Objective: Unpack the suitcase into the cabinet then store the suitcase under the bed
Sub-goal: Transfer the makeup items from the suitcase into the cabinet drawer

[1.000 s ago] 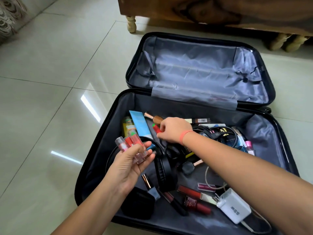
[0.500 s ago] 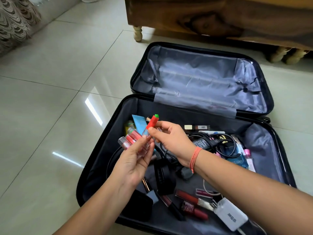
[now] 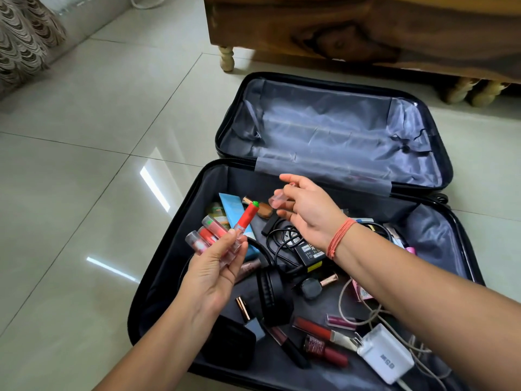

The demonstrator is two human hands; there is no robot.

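Observation:
The black suitcase [image 3: 159, 266] lies open on the floor, and its lid half [image 3: 324, 131] holds nothing. The near half is full of cosmetics, cables, black headphones [image 3: 272, 292] and a white charger [image 3: 384, 354]. My left hand [image 3: 208, 275] hovers over the left side, gripping several lip gloss tubes [image 3: 207, 235], including a red tube with a green cap [image 3: 248, 217]. My right hand [image 3: 310, 215] is raised above the middle with its fingers spread. A small clear pinkish tube [image 3: 276, 199], blurred, is pinched at its fingertips.
The wooden bed [image 3: 338, 29] on turned legs stands just behind the suitcase lid. A patterned curtain [image 3: 22, 38] hangs at the far left. Glossy floor tiles stretch to the left. A black pouch [image 3: 228, 345] lies in the suitcase's near corner.
My right hand picked the red green-capped tube from the suitcase and passed it to my left hand, then drew back to the right. The view has tilted up a little.

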